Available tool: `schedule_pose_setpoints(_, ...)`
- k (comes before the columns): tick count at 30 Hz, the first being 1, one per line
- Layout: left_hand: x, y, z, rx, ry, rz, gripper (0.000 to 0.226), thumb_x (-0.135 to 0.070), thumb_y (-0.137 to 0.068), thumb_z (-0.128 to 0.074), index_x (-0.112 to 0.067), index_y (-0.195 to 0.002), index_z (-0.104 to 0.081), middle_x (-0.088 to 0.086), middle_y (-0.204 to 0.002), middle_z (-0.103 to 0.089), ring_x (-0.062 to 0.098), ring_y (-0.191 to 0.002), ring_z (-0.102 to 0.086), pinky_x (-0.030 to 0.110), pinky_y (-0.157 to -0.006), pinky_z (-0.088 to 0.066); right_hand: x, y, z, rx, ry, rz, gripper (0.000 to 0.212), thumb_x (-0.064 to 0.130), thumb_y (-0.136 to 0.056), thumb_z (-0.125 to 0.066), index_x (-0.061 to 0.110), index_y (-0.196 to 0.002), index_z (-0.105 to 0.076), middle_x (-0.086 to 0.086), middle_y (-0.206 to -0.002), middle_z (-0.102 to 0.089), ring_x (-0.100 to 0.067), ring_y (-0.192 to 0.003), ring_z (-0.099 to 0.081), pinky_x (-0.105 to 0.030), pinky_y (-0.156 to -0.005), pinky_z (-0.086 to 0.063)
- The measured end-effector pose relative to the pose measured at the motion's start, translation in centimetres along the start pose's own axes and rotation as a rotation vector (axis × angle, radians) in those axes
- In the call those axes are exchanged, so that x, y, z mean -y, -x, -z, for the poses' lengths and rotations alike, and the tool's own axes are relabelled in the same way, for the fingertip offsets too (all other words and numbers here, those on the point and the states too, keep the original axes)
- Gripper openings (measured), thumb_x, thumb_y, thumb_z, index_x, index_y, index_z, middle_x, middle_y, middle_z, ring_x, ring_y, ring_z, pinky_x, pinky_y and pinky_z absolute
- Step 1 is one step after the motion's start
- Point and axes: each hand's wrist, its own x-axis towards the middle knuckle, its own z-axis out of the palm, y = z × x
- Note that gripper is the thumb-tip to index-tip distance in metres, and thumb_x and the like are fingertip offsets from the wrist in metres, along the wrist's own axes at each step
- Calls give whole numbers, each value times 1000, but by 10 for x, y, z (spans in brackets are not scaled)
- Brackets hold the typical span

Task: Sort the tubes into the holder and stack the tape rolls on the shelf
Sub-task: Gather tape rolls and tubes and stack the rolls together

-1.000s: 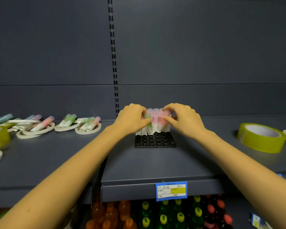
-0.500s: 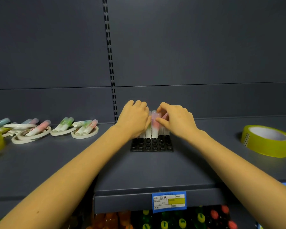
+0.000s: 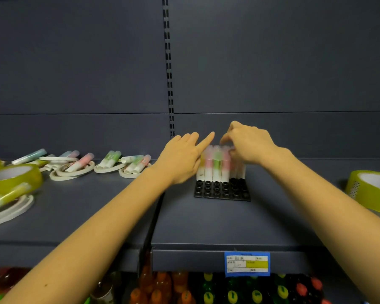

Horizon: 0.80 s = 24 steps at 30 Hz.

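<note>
I am watching the black holder [image 3: 223, 191] sitting mid-shelf [image 3: 206, 222], with a cluster of upright tubes [image 3: 216, 165] standing in its back rows and the front sockets showing open. The left hand [image 3: 182, 159] is lying with its grip apart, straight fingers pressing against the cluster's left side. The right hand [image 3: 248, 145] is reaching over the top, its grip curling onto the caps at the right rear and pinching one, as far as I am making out. Loose tubes [image 3: 110, 159] are lying on white rings [image 3: 72, 172] to the left. The left tape roll [image 3: 11, 181] and the right tape roll [image 3: 371, 189], both yellow-green, are resting flat at opposite edges, well apart.
</note>
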Motion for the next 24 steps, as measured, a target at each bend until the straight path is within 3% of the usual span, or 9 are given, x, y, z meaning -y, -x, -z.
schedule_pose_setpoints(2, 19, 21, 4, -17, 33, 83, 49, -26, -98, -30, -18, -146, -25, 7, -116, -44, 23, -94, -43, 29, -73, -24, 15, -4, 2, -50, -61, 34, 33, 22, -92, -54, 26, -125, -54, 1, -128, -46, -27, -103, -57, -32, -71, -38)
schedule_pose_setpoints(5, 57, 57, 10, 5, -13, 175, 33, -28, -97, -33, -13, -120, -51, 6, -110, -51, 24, -96, -48, 30, -72, -27, 51, -12, 2, -113, -221, 107, 26, 26, -91, -56, 26, -117, -57, 4, -122, -54, -24, -105, -57, -33, -79, -41)
schedule_pose_setpoints(10, 124, 129, 14, 110, -83, 340, 32, -30, -96, -35, -16, -117, -53, 4, -113, -55, 24, -104, -50, 33, -80, -35, 131, -28, -1, -50, -335, 215, 22, 29, -89, -58, 31, -111, -60, 9, -113, -63, -19, -104, -58, -30, -79, -42)
schedule_pose_setpoints(15, 188, 202, 18, 114, -88, 483, 34, -31, -95, -37, -18, -122, -53, 4, -120, -56, 23, -110, -51, 32, -85, -37, 211, -40, -4, 5, -393, 285, 21, 33, -89, -57, 32, -110, -60, 9, -108, -65, -19, -99, -60, -30, -77, -44)
schedule_pose_setpoints(19, 233, 248, 20, 108, -76, 529, 31, -31, -95, -39, -17, -114, -59, 4, -118, -59, 24, -107, -54, 35, -85, -39, 279, -46, -9, 86, -465, 265, 20, 38, -89, -56, 31, -106, -64, 7, -108, -66, -22, -102, -60, -32, -78, -44)
schedule_pose_setpoints(24, 277, 293, 16, 92, -42, 528, 28, -31, -93, -39, -16, -100, -63, 4, -108, -62, 23, -106, -55, 33, -83, -42, 356, -52, -26, 201, -498, 196, 44, 49, -90, -48, 12, -106, -67, -10, -101, -64, -31, -104, -58, -32, -77, -39)
